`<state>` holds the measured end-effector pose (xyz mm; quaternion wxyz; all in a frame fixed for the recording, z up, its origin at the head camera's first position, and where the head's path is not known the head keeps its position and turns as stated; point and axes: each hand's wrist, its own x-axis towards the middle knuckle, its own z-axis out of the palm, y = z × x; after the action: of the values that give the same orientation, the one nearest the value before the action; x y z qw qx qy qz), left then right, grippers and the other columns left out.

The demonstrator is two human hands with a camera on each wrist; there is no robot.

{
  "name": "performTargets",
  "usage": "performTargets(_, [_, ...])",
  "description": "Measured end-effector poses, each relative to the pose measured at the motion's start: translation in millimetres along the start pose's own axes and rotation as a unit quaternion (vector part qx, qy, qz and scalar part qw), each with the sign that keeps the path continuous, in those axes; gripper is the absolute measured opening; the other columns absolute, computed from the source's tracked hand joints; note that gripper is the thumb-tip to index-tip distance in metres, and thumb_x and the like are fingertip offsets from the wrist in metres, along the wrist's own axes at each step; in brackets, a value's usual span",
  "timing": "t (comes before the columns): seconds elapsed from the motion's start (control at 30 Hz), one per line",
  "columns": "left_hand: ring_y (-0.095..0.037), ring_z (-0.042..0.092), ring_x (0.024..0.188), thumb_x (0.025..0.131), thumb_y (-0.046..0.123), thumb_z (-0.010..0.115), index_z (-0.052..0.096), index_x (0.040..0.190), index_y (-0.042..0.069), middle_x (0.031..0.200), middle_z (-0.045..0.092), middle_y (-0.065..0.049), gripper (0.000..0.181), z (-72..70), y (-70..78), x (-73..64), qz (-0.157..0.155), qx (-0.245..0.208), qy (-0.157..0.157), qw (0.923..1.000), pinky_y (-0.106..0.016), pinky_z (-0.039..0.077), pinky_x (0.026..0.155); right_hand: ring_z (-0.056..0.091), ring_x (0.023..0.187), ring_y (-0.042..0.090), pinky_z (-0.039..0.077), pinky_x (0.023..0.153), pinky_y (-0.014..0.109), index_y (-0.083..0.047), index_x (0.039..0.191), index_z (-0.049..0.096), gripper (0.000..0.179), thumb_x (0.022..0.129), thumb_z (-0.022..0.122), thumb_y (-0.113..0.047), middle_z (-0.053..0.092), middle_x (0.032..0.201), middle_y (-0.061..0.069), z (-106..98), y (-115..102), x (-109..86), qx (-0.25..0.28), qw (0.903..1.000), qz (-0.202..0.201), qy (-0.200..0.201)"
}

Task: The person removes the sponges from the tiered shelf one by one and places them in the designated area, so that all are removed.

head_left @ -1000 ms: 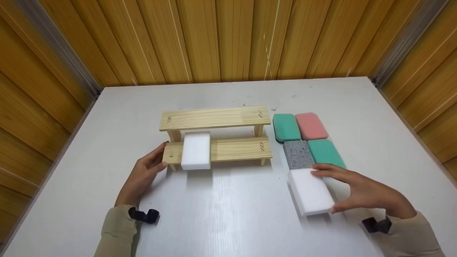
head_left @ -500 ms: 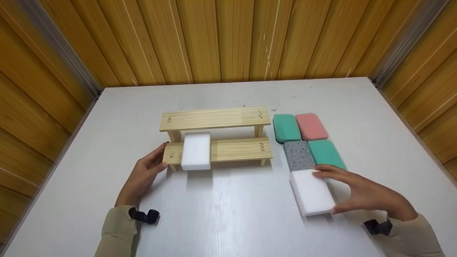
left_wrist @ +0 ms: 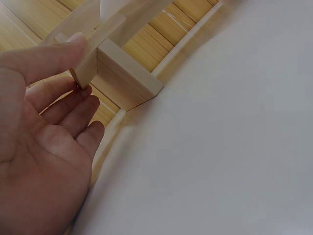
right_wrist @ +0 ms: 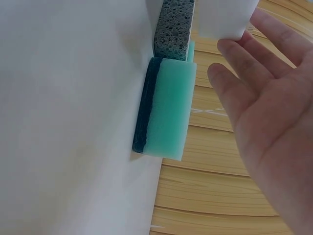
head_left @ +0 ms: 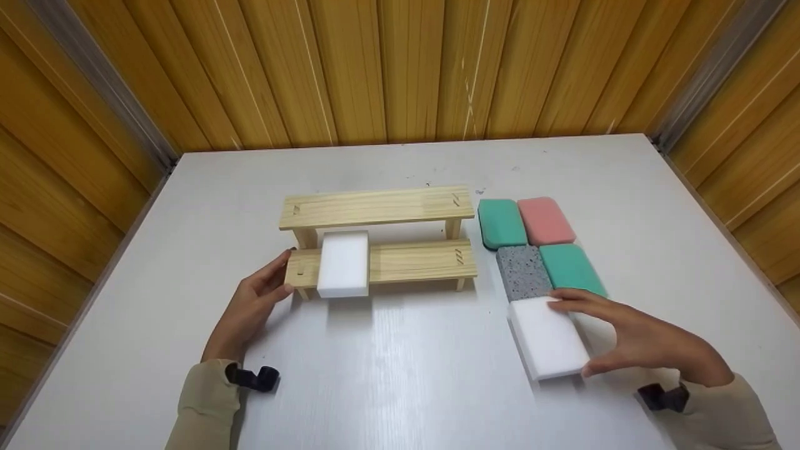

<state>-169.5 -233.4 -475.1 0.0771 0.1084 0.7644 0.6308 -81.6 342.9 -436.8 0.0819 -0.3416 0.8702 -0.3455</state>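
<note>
My left hand (head_left: 250,303) pinches the left end of the lower step of a two-step wooden rack (head_left: 419,261), thumb above and fingertips at the board's end in the left wrist view. A white sponge block (head_left: 344,262) lies across that lower step, left of its middle. Over at the right, my right hand (head_left: 644,331) holds a second white sponge block (head_left: 550,337) by its edges between thumb and fingers. That block is raised above the table in the right wrist view, close to the near end of a grey speckled sponge (head_left: 524,272).
Beside the grey sponge sits a green sponge (head_left: 572,269), its dark scouring layer on the table. Behind them are another green sponge (head_left: 502,223) and a pink one (head_left: 545,220). The white table (head_left: 400,387) ends at yellow wood-patterned walls (head_left: 412,69).
My right hand and the white sponge block in it have shifted very slightly right and nearer the front. The left hand and the rack have stayed put.
</note>
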Motion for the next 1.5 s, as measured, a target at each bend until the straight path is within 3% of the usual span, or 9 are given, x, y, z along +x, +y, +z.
performTargets(0.57, [-0.023, 0.025, 0.146, 0.092, 0.017, 0.065, 0.028, 0.152, 0.009, 0.159, 0.026, -0.005, 0.071, -0.4, -1.1, 0.2, 0.008, -0.001, -0.002, 1.0000, -0.008, 0.033, 0.106, 0.019, 0.138, -0.014, 0.025, 0.102, 0.006, -0.012, 0.145, 0.042, 0.089, 0.070, 0.085, -0.033, 0.034, 0.154, 0.004, 2.1, 1.4, -3.1, 0.005, 0.9998, 0.014, -0.016])
performTargets(0.83, [-0.024, 0.025, 0.146, 0.092, 0.015, 0.064, 0.026, 0.152, 0.007, 0.159, 0.023, -0.007, 0.071, -0.7, -2.3, -0.4, 0.017, -0.015, -0.010, 0.9997, -0.011, 0.034, 0.107, 0.012, 0.135, -0.018, 0.029, 0.102, 0.009, -0.012, 0.149, 0.035, 0.093, 0.073, 0.082, -0.039, 0.027, 0.156, -0.005, 3.2, 2.4, -3.8, -0.019, 0.9990, 0.020, -0.036])
performTargets(1.0, [-0.024, 0.025, 0.146, 0.092, 0.015, 0.065, 0.027, 0.152, 0.007, 0.159, 0.024, -0.007, 0.071, -0.9, -2.1, -0.3, 0.014, -0.010, -0.008, 0.9998, -0.010, 0.033, 0.107, 0.010, 0.136, -0.017, 0.029, 0.102, 0.009, -0.012, 0.150, 0.032, 0.096, 0.073, 0.082, -0.039, 0.023, 0.157, -0.002, 3.4, 2.7, -3.6, -0.022, 0.9988, 0.018, -0.041])
performTargets(1.3, [-0.021, 0.024, 0.146, 0.092, 0.017, 0.065, 0.027, 0.152, 0.011, 0.160, 0.024, -0.003, 0.071, -1.2, -1.2, 0.7, 0.001, -0.005, -0.008, 1.0000, -0.009, 0.032, 0.107, 0.010, 0.136, -0.020, 0.032, 0.105, 0.017, -0.016, 0.149, 0.034, 0.097, 0.070, 0.083, -0.042, 0.024, 0.158, -0.001, 3.8, 0.6, -3.1, -0.028, 0.9978, 0.045, -0.040])
performTargets(1.47, [-0.018, 0.024, 0.147, 0.092, 0.020, 0.065, 0.027, 0.152, 0.014, 0.160, 0.023, 0.000, 0.072, -0.9, -0.8, 0.2, -0.009, 0.001, -0.006, 0.9999, -0.010, 0.031, 0.108, 0.010, 0.134, -0.022, 0.038, 0.106, 0.032, -0.019, 0.149, 0.036, 0.095, 0.070, 0.084, -0.038, 0.026, 0.158, -0.004, 3.3, -2.4, -3.1, -0.032, 0.9971, 0.058, -0.038])
performTargets(1.5, [-0.019, 0.024, 0.147, 0.091, 0.020, 0.066, 0.027, 0.152, 0.013, 0.160, 0.023, -0.001, 0.072, -0.6, -0.5, 0.0, -0.007, -0.001, -0.005, 1.0000, -0.010, 0.031, 0.108, 0.011, 0.134, -0.022, 0.036, 0.107, 0.030, -0.019, 0.149, 0.036, 0.094, 0.070, 0.084, -0.037, 0.027, 0.158, -0.004, 3.2, -2.5, -2.9, -0.029, 0.9976, 0.053, -0.035])
